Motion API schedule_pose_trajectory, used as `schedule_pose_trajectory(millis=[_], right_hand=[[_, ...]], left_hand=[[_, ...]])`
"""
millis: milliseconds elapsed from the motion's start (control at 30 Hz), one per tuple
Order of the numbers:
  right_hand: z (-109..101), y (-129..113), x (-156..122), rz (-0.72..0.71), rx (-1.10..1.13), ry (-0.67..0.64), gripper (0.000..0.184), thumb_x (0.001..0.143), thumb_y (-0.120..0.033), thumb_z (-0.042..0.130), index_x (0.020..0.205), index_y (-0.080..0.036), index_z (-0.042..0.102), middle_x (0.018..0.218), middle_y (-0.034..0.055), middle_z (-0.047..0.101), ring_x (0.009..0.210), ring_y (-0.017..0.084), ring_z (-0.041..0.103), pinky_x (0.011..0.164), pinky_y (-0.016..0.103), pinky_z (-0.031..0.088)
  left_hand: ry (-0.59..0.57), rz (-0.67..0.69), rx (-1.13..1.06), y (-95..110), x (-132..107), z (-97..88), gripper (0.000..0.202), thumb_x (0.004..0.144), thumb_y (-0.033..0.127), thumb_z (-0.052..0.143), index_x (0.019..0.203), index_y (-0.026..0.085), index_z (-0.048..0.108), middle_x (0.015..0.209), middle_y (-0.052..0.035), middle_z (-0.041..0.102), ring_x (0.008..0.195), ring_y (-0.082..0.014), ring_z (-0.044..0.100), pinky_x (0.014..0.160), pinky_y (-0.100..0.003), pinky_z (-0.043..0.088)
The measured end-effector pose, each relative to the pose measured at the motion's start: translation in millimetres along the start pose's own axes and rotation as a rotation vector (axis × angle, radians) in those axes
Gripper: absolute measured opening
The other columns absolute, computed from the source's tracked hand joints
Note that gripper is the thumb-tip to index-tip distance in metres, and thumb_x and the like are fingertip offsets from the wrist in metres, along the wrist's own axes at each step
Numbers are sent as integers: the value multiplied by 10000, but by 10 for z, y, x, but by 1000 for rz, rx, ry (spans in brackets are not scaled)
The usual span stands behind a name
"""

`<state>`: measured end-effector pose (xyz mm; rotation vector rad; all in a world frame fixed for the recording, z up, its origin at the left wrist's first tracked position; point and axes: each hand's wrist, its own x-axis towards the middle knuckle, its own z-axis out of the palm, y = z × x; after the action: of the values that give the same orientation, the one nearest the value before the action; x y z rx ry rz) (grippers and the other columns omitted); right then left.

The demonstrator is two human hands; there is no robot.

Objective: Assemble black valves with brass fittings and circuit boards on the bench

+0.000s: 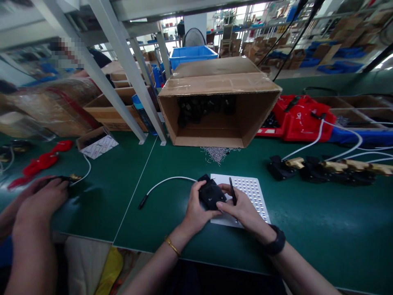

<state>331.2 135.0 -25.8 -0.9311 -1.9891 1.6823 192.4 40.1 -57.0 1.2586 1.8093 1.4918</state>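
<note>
My left hand [195, 209] is closed round a small black plastic part [211, 194] and holds it just above the green table. A white cable [166, 182] trails off to the left of that part. My right hand [242, 209] touches the part with its fingertips and pinches a thin black tool [232, 191] that stands upright. Under both hands lies a white perforated tray [253, 192] with rows of small holes.
An open cardboard box [219, 108] lies on its side behind the tray, with black parts inside and a pile of small metal pins [217, 153] in front. Finished black parts with cables [322, 168] lie right. A co-worker's hands [39, 200] work at left.
</note>
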Motion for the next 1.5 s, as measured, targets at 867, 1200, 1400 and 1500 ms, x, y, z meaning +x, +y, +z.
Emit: schedule_pose_trajectory(millis=[867,1200,1400,1500], right_hand=[[-561,299,750,-94,-685,248,203,892,-285,444,941,-170,603,893,74,675,808,201,637,716,303,494],[-342,226,1347,132,-883,268,69,847,-213,532,846,-159,575,911,119,614,828,243,616,633,295,413],[-362,236,1272,118,-879,218,92,881,-148,456,916,-124,538,983,170,568,837,254,609,692,332,415],[-427,217,1202,74,-791,220,97,873,-121,439,915,-119,526,989,166,561,845,250,595,717,345,416]], left_hand=[[-247,-177,206,-25,521,-43,506,538,147,726,993,187,510,951,-36,606,888,-210,572,784,-310,443],[-151,-230,421,-209,1226,-259,163,795,200,478,858,152,621,798,-58,634,773,-175,600,737,-298,457],[-42,-252,561,-239,1644,226,39,709,167,603,735,139,611,904,-121,604,966,-256,546,853,-358,398],[-63,-242,527,-243,1664,293,57,713,97,563,702,132,606,884,-134,596,962,-258,541,859,-367,391]])
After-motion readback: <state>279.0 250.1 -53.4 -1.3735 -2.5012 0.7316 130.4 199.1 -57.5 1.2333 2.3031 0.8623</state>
